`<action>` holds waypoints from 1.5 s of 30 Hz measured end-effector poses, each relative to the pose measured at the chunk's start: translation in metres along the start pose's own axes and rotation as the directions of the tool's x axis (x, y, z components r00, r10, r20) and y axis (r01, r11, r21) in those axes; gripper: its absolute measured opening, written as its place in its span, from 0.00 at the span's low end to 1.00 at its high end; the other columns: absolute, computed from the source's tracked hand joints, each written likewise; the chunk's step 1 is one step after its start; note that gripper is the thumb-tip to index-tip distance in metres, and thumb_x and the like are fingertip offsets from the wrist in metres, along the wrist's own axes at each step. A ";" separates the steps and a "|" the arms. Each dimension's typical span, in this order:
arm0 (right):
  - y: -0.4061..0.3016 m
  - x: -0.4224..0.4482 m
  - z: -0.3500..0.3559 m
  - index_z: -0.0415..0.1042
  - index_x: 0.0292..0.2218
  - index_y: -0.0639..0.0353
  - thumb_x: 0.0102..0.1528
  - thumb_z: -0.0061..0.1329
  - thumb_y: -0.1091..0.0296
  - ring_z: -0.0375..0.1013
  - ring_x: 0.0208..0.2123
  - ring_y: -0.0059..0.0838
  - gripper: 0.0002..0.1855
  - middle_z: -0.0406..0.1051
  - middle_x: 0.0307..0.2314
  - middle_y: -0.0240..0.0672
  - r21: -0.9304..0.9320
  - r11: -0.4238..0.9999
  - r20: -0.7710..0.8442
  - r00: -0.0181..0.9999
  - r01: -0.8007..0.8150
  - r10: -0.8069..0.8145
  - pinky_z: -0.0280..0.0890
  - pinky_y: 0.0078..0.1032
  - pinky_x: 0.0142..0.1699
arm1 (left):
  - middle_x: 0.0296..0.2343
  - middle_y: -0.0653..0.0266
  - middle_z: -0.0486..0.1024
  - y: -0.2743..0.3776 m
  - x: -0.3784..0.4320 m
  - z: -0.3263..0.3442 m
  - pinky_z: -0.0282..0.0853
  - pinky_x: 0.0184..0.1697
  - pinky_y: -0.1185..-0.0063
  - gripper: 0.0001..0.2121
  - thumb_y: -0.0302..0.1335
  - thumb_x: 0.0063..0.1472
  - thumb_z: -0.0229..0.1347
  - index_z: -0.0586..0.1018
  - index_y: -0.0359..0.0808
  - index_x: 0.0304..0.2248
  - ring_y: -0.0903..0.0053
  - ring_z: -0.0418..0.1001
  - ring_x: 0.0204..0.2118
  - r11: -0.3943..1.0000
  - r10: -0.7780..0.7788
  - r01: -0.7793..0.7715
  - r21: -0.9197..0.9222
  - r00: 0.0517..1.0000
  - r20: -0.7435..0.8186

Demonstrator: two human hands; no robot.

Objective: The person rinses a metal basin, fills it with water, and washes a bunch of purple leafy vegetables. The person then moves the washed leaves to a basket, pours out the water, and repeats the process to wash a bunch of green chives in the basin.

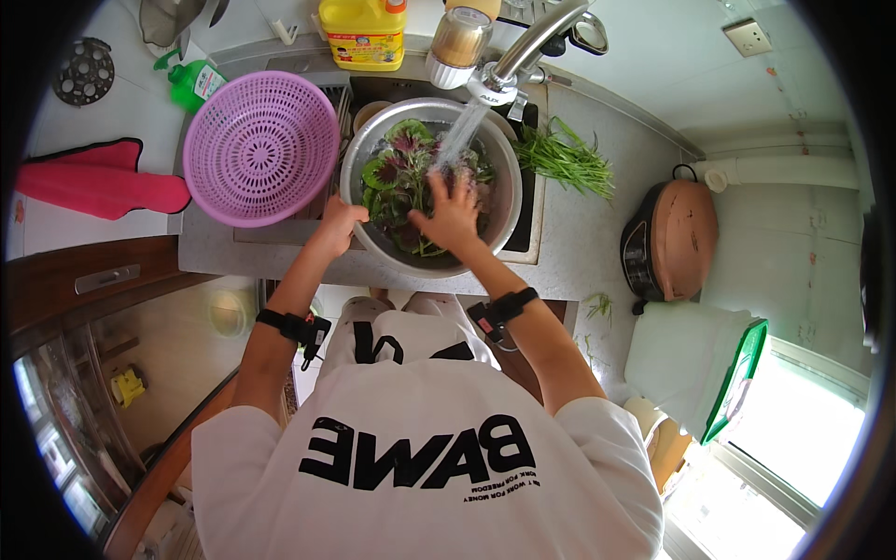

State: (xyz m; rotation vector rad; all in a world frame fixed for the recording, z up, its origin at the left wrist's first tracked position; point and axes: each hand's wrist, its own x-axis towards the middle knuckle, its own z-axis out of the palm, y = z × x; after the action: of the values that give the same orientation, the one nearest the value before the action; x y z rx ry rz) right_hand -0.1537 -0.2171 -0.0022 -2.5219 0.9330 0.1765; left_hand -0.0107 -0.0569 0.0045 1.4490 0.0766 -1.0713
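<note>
A round metal basin (509,217) stands at the sink, holding water and leafy greens (395,171) with green and purple leaves. My left hand (341,222) grips the basin's left rim. Over the greens, my right hand (453,213) is spread with its fingers apart, its fingertips in the splashing water. From the faucet (497,84) a stream of water (463,131) falls just beyond those fingertips. Left of the basin sits a purple plastic colander (260,150) with nothing in it. Whether my right fingers touch the leaves is hard to tell.
A bunch of thin green stalks (568,159) lies right of the basin. Behind stand a yellow jug (364,35) and a green pump bottle (196,84). A pink cloth (105,178) is at the left. An electric pan (682,241) and a white container (689,360) stand at the right.
</note>
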 end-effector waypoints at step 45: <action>0.155 0.021 -0.066 0.67 0.49 0.68 0.50 0.56 0.54 0.74 0.32 0.26 0.31 0.74 0.32 0.40 0.643 0.758 -0.078 0.974 -0.113 0.211 0.71 0.24 0.37 | 0.20 0.71 0.63 -0.025 0.002 -0.010 0.57 0.27 0.76 0.11 0.16 0.43 0.52 0.70 0.36 0.30 0.81 0.63 0.24 0.999 -0.019 0.020 -0.041 1.000 0.014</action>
State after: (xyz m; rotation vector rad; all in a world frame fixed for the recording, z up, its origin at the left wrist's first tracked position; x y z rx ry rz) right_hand -0.2397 -0.3638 -0.0049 -1.8353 1.0525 -0.2469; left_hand -0.0198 -0.0441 -0.0173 1.4060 0.1028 -1.0898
